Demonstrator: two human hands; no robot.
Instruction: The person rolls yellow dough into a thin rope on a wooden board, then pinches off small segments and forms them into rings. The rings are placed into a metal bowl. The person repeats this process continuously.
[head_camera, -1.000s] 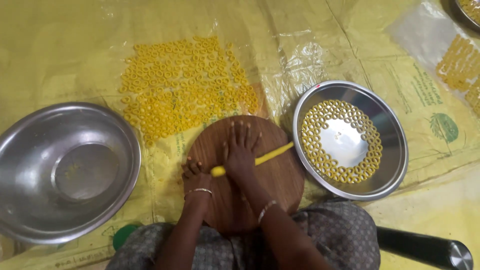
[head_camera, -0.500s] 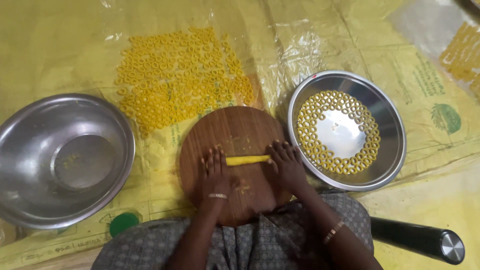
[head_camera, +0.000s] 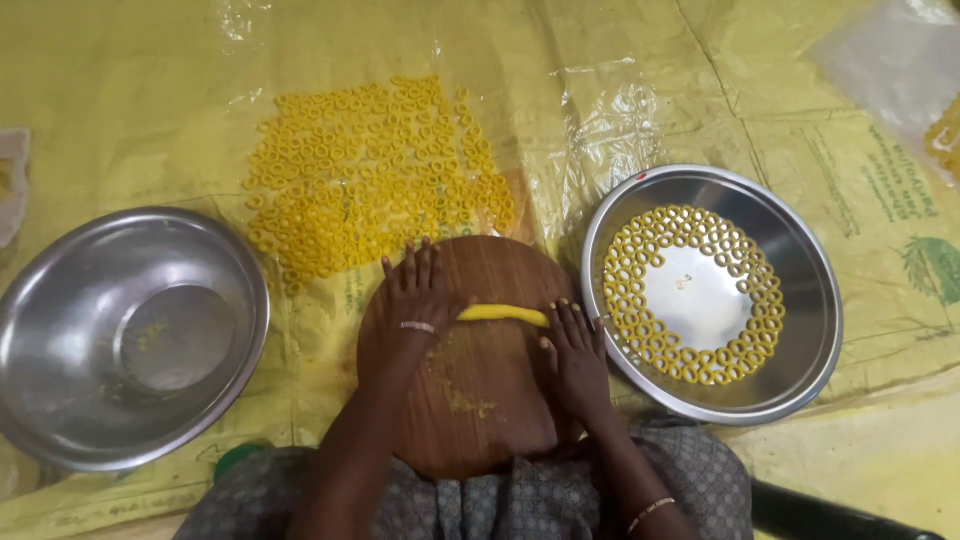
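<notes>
A yellow dough rope (head_camera: 503, 314) lies across a round wooden board (head_camera: 478, 400) in front of me. My left hand (head_camera: 412, 305) rests flat on the rope's left end, fingers spread, a ring on one finger. My right hand (head_camera: 575, 355) presses flat on its right end, near the board's right edge. Only the rope's middle shows between the hands. Neither hand grips anything.
A steel plate (head_camera: 800, 330) at the right carries several yellow dough rings around its rim. A steel bowl (head_camera: 60, 330) sits at the left. Many dough rings (head_camera: 370, 180) lie on the yellow plastic sheet (head_camera: 150, 100) beyond the board. A dark cylinder (head_camera: 840, 520) lies at bottom right.
The hands have slid outward along the rope, from close together to apart at its ends. The rope now lies level across the board rather than slanting toward the plate.
</notes>
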